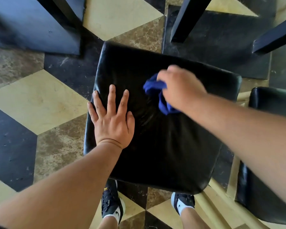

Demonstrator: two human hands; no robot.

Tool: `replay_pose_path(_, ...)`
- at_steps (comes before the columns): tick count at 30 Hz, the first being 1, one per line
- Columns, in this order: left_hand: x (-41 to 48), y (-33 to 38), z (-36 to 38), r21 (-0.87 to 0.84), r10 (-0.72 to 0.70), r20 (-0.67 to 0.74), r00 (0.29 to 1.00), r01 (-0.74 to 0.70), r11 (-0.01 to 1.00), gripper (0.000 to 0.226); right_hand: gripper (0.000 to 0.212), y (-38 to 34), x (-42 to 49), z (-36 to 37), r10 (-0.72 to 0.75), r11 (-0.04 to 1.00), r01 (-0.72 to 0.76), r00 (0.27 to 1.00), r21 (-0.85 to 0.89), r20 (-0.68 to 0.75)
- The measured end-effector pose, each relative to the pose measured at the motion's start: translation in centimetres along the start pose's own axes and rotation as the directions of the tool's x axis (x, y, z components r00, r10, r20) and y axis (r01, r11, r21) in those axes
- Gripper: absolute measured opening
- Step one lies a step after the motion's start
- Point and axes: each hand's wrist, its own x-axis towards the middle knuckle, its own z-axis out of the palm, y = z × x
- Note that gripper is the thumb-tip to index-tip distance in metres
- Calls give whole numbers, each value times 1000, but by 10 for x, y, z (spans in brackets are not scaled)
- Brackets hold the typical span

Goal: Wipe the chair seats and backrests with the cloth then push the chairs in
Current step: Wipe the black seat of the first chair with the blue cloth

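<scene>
The left hand (111, 116) lies flat on the black chair seat (155, 146), fingers straight and spread wide, holding nothing; its little finger reaches the seat's edge, and the rest of the cushion stretches away past its thumb. Beyond that thumb, a little farther from the body, the right hand (180, 90) is closed over a bunched blue cloth (153, 85) and presses it onto the seat. The cloth sits under this hand's palm and fingers, with folds sticking out on the side facing the left hand and again below, near the wrist. The two hands are apart, with bare black cushion between them. The right hand is slightly blurred, so how each finger lies cannot be told. Past its fingertips the seat ends, and dark furniture legs (186, 19) stand on the patterned floor (31, 100) of cream, brown and black tiles. On the outer side of the right forearm is a second black chair seat (271, 103), close to the first but not touching it. Below both wrists, at the seat's near edge, two dark shoes (111, 204) show — one under each arm.
</scene>
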Motion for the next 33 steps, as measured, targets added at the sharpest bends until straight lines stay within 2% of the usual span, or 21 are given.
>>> replay_pose_path(2, -1, -1, 2, 5, 11, -12, 1000, -11, 1000, 67, 26, 6, 24, -5, 99, 995, -101, 992, -17, -78)
replay_pose_path(4, 0, -2, 3, 4, 11, -16, 1000, -11, 1000, 67, 20, -9, 12, 1, 105, 994, -107, 990, -15, -92)
replay_pose_path(8, 1, -3, 3, 21, 17, 4, 1000, -17, 1000, 69, 13, -64, -87, 35, -156, 982, 143, 982, 122, 108)
replay_pose_path(11, 3, 0, -3, 15, -7, 53, 999, 6, 1000, 68, 24, -76, -128, 50, -289, 949, 249, 933, 196, 214)
replay_pose_path(15, 4, 2, -19, 40, -3, 134, 991, -2, 999, 66, 24, -64, -113, 46, -363, 931, 341, 905, 131, 223)
replay_pose_path(17, 7, -14, -38, 59, 80, 177, 981, -92, 994, 64, 18, -60, -93, 36, -315, 949, 304, 932, 83, 181)
replay_pose_path(19, 17, -34, -54, 39, 188, 268, 945, -206, 978, 65, 19, -50, -62, 28, -194, 981, 190, 975, 42, 110)
replay_pose_path(22, 29, -55, -80, -14, 195, 339, 920, -203, 979, 77, 20, -54, -20, 16, 26, 999, -25, 1000, 39, -10)
replay_pose_path(23, 33, -54, -84, -21, 195, 340, 920, -200, 980, 80, 20, -61, -19, 16, 52, 998, -51, 998, 32, -21)
replay_pose_path(24, 36, -53, -87, -22, 202, 334, 921, -207, 978, 80, 21, -69, -26, 20, 29, 999, -29, 1000, 29, -8)
replay_pose_path(26, 46, -50, -90, -5, 244, 320, 916, -256, 967, 77, 23, -90, -62, 33, -134, 990, 130, 987, 55, 85)
replay_pose_path(29, 71, -53, -104, 64, 310, 388, 868, -361, 931, 75, 25, -113, -123, 52, -356, 933, 323, 887, 155, 293)
replay_pose_path(31, 85, -55, -110, 154, 299, 430, 852, -395, 906, 96, 29, -112, -131, 54, -417, 909, 381, 844, 168, 338)
replay_pose_path(33, 93, -56, -111, 242, 284, 453, 845, -423, 873, 115, 23, -107, -114, 48, -433, 901, 409, 846, 143, 311)
